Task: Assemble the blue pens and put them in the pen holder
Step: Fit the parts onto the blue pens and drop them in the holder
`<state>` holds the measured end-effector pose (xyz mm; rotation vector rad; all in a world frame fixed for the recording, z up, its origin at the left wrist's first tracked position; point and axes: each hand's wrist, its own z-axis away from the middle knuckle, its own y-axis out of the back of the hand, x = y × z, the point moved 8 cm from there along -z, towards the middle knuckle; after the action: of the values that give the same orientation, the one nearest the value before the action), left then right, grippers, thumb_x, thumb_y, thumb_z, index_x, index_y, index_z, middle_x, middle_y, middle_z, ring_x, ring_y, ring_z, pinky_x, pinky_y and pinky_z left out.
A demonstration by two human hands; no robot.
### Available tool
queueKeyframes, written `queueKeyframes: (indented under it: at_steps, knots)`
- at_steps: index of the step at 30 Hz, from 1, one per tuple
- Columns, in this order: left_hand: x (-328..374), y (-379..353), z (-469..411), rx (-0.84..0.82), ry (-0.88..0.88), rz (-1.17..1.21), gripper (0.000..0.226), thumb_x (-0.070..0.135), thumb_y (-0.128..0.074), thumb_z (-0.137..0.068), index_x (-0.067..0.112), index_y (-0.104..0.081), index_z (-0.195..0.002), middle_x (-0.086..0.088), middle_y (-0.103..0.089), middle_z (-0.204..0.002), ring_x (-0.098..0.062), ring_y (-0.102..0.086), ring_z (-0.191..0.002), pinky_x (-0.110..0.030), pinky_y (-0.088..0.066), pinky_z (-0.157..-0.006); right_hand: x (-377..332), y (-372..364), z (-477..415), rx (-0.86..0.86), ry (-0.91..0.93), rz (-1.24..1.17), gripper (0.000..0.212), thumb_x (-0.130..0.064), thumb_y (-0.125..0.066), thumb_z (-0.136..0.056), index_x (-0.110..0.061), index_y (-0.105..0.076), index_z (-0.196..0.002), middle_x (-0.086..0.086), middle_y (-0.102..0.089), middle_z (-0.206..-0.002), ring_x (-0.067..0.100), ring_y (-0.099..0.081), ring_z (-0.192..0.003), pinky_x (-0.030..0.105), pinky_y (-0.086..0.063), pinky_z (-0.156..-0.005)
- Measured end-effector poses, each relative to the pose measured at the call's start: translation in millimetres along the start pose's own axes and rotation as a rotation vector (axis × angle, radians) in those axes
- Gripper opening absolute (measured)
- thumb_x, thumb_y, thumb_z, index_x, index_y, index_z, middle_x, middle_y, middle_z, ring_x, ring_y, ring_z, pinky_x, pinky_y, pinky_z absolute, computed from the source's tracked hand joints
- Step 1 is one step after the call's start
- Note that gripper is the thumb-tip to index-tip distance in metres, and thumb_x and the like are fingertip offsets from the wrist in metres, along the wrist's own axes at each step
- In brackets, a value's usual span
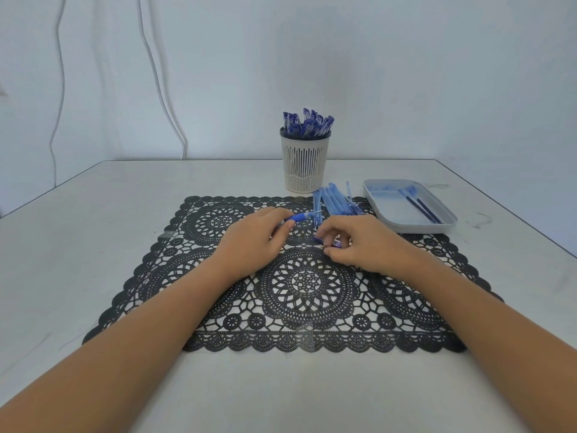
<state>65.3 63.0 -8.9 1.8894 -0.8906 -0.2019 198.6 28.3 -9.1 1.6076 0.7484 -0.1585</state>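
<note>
My left hand (256, 239) grips a blue pen (301, 217) whose blue grip section and metal tip stick out to the right past my fingers. Just to its right, my right hand (359, 242) pinches a small blue pen cap (331, 242) low over the black lace mat (299, 289). A pile of clear blue pen barrels (335, 201) lies at the mat's far edge. Behind it stands the white slotted pen holder (305, 165), filled with several capped blue pens (307, 123).
A shallow grey tray (409, 225) at the right holds a few blue refills (421, 206). The white table (93, 245) ends at a wall behind, where white cables (162, 89) hang at the left.
</note>
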Motion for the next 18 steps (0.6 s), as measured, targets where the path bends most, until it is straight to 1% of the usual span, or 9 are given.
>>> queueKeyframes:
  at_steps: [3, 6, 7, 9, 11, 14, 15, 17, 18]
  knots:
    - [-1.0, -0.9, -0.1, -0.004, -0.003, -0.002, 0.031, 0.033, -0.040, -0.097, 0.020, -0.056, -0.119, 0.007, -0.061, -0.103, -0.007, -0.053, -0.083, -0.023, -0.039, -0.064, 3.0, 4.6, 0.3, 0.019, -0.021, -0.044, 0.015, -0.021, -0.064, -0.084, -0.030, -0.063, -0.096, -0.017, -0.062, -0.083, -0.002, -0.051, -0.065, 0.003, -0.039, -0.062]
    - [-0.6, -0.5, -0.3, -0.001, -0.011, 0.001, 0.031, 0.033, -0.039, -0.097, 0.020, -0.056, -0.119, 0.007, -0.061, -0.101, -0.008, -0.054, -0.082, -0.024, -0.042, -0.064, 9.2, 17.6, 0.0, 0.146, -0.080, -0.082, 0.011, -0.021, -0.056, -0.089, -0.028, -0.063, -0.091, -0.018, -0.058, -0.076, -0.003, -0.050, -0.065, 0.008, -0.037, -0.057]
    - [-0.3, -0.2, -0.1, 0.003, -0.016, 0.003, 0.031, 0.033, -0.039, -0.097, 0.020, -0.056, -0.118, 0.008, -0.060, -0.100, -0.008, -0.054, -0.082, -0.025, -0.042, -0.064, 12.1, 22.8, 0.4, 0.210, -0.105, -0.120, 0.011, -0.021, -0.053, -0.091, -0.026, -0.063, -0.092, -0.016, -0.059, -0.077, -0.003, -0.050, -0.066, 0.009, -0.036, -0.059]
    - [2.5, 0.1, 0.7, 0.014, -0.046, -0.009, 0.030, 0.035, -0.039, -0.097, 0.020, -0.057, -0.116, 0.011, -0.056, -0.094, -0.007, -0.053, -0.079, -0.024, -0.041, -0.061, 15.3, 29.9, 2.2, 0.300, -0.136, -0.243, 0.009, -0.028, -0.054, -0.091, -0.026, -0.062, -0.096, -0.011, -0.064, -0.085, 0.001, -0.056, -0.075, 0.012, -0.040, -0.066]
    - [9.1, 0.3, 1.9, 0.023, -0.110, -0.039, 0.034, 0.041, -0.036, -0.095, 0.021, -0.058, -0.113, 0.015, -0.050, -0.086, -0.007, -0.051, -0.073, -0.021, -0.037, -0.054, 12.0, 26.7, 2.4, 0.279, -0.127, -0.318, 0.008, -0.033, -0.059, -0.088, -0.030, -0.063, -0.095, -0.012, -0.066, -0.089, 0.002, -0.059, -0.083, 0.013, -0.043, -0.073]
    - [13.9, -0.4, 2.5, 0.020, -0.151, -0.048, 0.044, 0.046, -0.028, -0.091, 0.021, -0.059, -0.111, 0.016, -0.047, -0.082, -0.004, -0.046, -0.067, -0.016, -0.035, -0.050, 5.8, 15.9, 0.6, 0.213, -0.104, -0.291, 0.005, -0.028, -0.063, -0.086, -0.031, -0.066, -0.088, -0.010, -0.067, -0.083, 0.002, -0.060, -0.076, 0.016, -0.045, -0.073]
    - [13.8, -0.8, 2.2, 0.016, -0.151, -0.045, 0.046, 0.047, -0.027, -0.091, 0.021, -0.059, -0.111, 0.016, -0.048, -0.083, -0.003, -0.046, -0.068, -0.018, -0.037, -0.051, 6.8, 15.1, 0.1, 0.217, -0.115, -0.297, 0.005, -0.025, -0.063, -0.086, -0.030, -0.066, -0.087, -0.008, -0.068, -0.080, 0.002, -0.059, -0.071, 0.017, -0.046, -0.071]
    - [12.6, -0.7, 1.8, 0.011, -0.144, -0.037, 0.049, 0.049, -0.024, -0.090, 0.022, -0.058, -0.112, 0.015, -0.051, -0.085, -0.005, -0.050, -0.070, -0.022, -0.043, -0.054, 12.9, 18.3, -0.5, 0.243, -0.153, -0.355, 0.007, -0.019, -0.062, -0.087, -0.023, -0.067, -0.085, -0.003, -0.068, -0.073, 0.001, -0.056, -0.060, 0.015, -0.046, -0.063]
    - [11.3, -0.3, 1.5, 0.013, -0.133, -0.033, 0.049, 0.049, -0.025, -0.091, 0.022, -0.058, -0.113, 0.015, -0.051, -0.086, -0.006, -0.051, -0.071, -0.024, -0.044, -0.056, 17.8, 21.2, -0.2, 0.261, -0.182, -0.399, 0.008, -0.016, -0.061, -0.087, -0.021, -0.066, -0.085, -0.003, -0.067, -0.071, 0.001, -0.055, -0.057, 0.015, -0.045, -0.059]
